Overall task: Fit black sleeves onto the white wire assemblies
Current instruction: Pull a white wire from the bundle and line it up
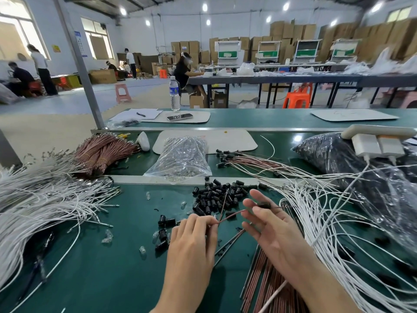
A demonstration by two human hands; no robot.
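head view: a green table (101, 267) seen from above, with both hands of the person over it near the middle.
left hand (194, 236): the back faces up and the fingers are curled; thumb and forefinger pinch a thin brown wire (232, 215) where it bends.
right hand (277, 233): the palm is turned toward the left; two fingertips seem to nip a black sleeve (264, 204), and the other fingers are spread and nearly straight.
brown wire: it goes from the left pinch across the gap to the black sleeve.
black sleeve: held in the air at the right fingertips, just right of the sleeve pile.
sleeve pile (216, 197): loose black sleeves lying on the table just behind both hands; a few single ones lie left of the left hand.
left white wires (45, 199): a big heap along the left edge, well apart from the hands.
right white wires (327, 222): a loose heap just beside the right hand.
brown rods (270, 283): a flat bundle lying under the right forearm.
clear bag (182, 159): holds small parts and lies behind the sleeve pile.
brown bundle (101, 154): tied wires, far left.
water bottle (174, 93): upright on the far table.
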